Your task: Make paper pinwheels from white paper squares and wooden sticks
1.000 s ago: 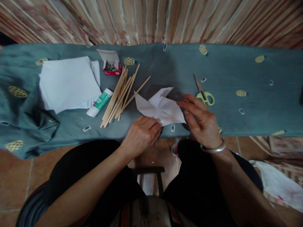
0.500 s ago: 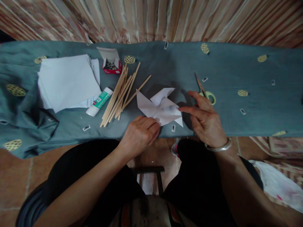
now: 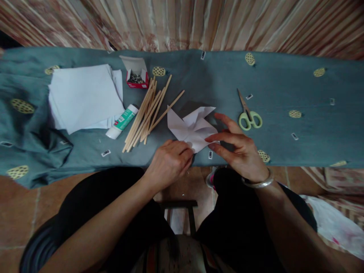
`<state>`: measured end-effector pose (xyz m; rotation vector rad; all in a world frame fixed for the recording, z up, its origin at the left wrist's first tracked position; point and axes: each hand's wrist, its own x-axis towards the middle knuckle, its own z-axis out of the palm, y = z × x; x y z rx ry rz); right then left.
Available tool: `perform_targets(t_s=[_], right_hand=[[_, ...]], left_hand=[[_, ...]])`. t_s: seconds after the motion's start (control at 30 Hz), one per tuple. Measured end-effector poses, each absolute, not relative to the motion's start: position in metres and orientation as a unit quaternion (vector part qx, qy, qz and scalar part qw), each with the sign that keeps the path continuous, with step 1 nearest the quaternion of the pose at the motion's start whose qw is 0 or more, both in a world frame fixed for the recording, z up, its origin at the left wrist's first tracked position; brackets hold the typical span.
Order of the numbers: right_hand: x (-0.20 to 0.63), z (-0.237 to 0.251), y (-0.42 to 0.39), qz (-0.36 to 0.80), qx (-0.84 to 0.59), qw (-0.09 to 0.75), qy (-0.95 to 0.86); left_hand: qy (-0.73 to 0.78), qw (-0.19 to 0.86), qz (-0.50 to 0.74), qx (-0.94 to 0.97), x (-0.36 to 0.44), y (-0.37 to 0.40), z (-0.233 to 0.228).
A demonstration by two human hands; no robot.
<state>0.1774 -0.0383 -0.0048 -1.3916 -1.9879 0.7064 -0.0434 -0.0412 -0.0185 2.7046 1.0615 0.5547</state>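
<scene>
A: What are the fingers doing?

B: The right hand [image 3: 241, 149] has its thumb and forefinger pinched together on the right-hand flap of the folded white paper [image 3: 192, 127], which is bent over toward the middle. The left hand [image 3: 170, 161] is curled, with its fingertips pressing the paper's near edge down; whether it grips or only presses, I cannot tell.

A: And where is the paper?

B: On the blue-green cloth [image 3: 216, 79], close to the near edge, between the two hands.

A: Around it?

B: A bundle of wooden sticks [image 3: 149, 112] just left, one stick tip reaching the paper. A glue stick [image 3: 122, 122] beside those, then a stack of white sheets [image 3: 85, 96]. A small red box [image 3: 138, 79] behind the sticks. Green-handled scissors [image 3: 248, 113] lie right of the right hand, apart from it
</scene>
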Motion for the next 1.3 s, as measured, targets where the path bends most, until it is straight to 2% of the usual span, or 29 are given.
perform_targets(t_s=[0.47,0.8,1.17,1.3], right_hand=[[0.147,-0.024,-0.035,0.109,-0.555,0.304,-0.767],[0.140,-0.030,-0.032,0.074,-0.563,0.295,-0.769],[0.141,-0.037,-0.031,0.082,-0.564,0.311,-0.760],[0.140,-0.035,-0.031,0.071,-0.562,0.309,-0.764]], left_hand=[[0.361,0.079,0.206,0.906,-0.043,-0.045,-0.020],[0.367,0.087,0.193,0.906,-0.042,-0.045,-0.017],[0.372,0.097,0.234,0.893,-0.042,-0.046,-0.019],[0.359,0.089,0.201,0.907,-0.041,-0.046,-0.017]])
